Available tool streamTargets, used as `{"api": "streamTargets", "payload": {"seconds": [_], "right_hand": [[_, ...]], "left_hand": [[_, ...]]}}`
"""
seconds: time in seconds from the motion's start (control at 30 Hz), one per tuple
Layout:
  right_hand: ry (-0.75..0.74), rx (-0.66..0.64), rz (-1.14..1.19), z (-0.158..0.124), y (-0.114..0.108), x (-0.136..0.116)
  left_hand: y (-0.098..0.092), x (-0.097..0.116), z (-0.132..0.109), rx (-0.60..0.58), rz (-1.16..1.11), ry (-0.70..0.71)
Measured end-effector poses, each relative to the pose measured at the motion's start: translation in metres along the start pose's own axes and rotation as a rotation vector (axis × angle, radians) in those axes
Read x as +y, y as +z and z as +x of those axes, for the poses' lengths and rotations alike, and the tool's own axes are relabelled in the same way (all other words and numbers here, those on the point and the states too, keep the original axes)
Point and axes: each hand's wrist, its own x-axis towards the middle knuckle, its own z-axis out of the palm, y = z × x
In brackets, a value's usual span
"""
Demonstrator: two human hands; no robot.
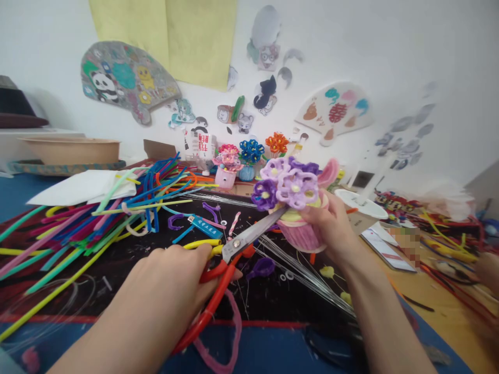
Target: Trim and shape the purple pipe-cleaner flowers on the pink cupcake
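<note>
Only the arms of the person show up here, tbh. Left hand [175, 280] and right hand [331, 223] are both bare, and it's plain uncovered skin all the way down the left forearm [117, 337] and the right forearm [382, 317], right to the bottom edge of the shot. Forearms look smooth and fairly slim, narrowing at the wrists, though the wide lens balloons the parts nearest the camera, the left one most of all. Fingers are on the slender side, with soft rounded knuckles. The nails are too blurry to say anything about. Everything above the forearms is out of frame.
</note>
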Motion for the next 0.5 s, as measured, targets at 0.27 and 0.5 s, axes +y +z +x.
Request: {"api": "streamTargets", "payload": {"seconds": [0.27,0.5], "right_hand": [[0.077,-0.026,0.118,0.0018,-0.0001,0.0026],[0.117,-0.057,0.163,0.0019,0.0012,0.0017]], "left_hand": [[-0.0083,-0.0038,-0.0006,-0.097,-0.194,-0.025],[-0.0092,-0.0042,0.0006,-0.151,-0.426,0.043]]}}
